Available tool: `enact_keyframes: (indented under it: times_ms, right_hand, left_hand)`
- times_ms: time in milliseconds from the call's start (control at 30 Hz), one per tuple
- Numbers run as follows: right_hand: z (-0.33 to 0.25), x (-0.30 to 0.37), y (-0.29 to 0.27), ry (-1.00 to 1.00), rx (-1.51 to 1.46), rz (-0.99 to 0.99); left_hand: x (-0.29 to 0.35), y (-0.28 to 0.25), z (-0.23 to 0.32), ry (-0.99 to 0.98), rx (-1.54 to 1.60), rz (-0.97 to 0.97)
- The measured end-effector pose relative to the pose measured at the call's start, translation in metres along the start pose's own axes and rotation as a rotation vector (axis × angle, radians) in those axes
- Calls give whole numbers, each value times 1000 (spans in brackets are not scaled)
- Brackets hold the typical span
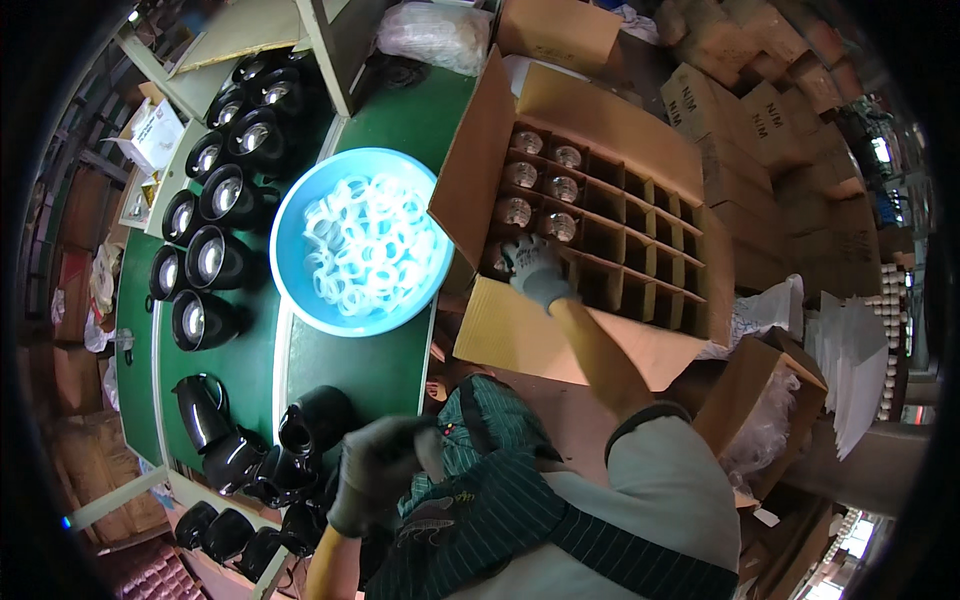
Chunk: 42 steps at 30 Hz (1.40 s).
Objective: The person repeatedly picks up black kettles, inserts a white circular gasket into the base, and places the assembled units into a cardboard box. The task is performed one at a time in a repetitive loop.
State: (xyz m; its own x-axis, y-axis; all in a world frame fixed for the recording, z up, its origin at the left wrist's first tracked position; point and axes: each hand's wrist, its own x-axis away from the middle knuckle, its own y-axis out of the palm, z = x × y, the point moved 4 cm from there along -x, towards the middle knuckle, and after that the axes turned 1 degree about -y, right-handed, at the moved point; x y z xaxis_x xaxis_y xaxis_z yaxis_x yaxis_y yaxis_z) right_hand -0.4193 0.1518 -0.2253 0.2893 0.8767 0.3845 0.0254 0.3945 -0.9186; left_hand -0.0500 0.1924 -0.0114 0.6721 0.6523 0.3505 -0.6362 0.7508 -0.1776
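My right hand (537,272), in a grey work glove, reaches into the near left corner of a divided cardboard box (640,347). Its fingers close around a glass liner (500,262), mostly hidden by the glove. More round, clear-topped glass liners (562,188) stand in the two left columns of cells. My left hand (375,475), also gloved and blurred, is held in front of my striped apron (490,415) with fingers curled. Something pale shows at its fingertips, too smeared to name. Beside that hand lie glossy black jug bodies (318,420).
A light blue basin (290,290) full of translucent white rings (370,245) stands on the green table (340,370). Several black jugs with silvery insides (205,257) line its left side. Cardboard cartons (740,130) are stacked at the right, with an open carton (750,420) holding plastic bags nearer me.
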Motion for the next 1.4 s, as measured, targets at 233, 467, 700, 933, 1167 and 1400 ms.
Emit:
enact_keyframes:
  times_ms: [233, 467, 700, 933, 1167, 1400]
  right_hand:
    - [-8, -22, -3, -360, 349, 42]
    - [-2, -26, 0, -278, 334, 12]
    - [36, 67, -134, -385, -376, 439]
    - [-49, 139, -120, -441, -1804, -55]
    - [-134, 146, -128, -423, -2063, -510]
    - [-189, 122, -148, -562, -1933, -606]
  left_hand:
    - [-1, -29, -38, -15, 202, 262]
    - [-3, -28, -52, 91, 168, 340]
    - [2, -41, -37, 26, 172, 437]
    - [-16, -56, -23, 57, 352, 394]
    - [26, -98, -6, 95, -42, 739]
    - [63, -125, -1, 174, -171, 857]
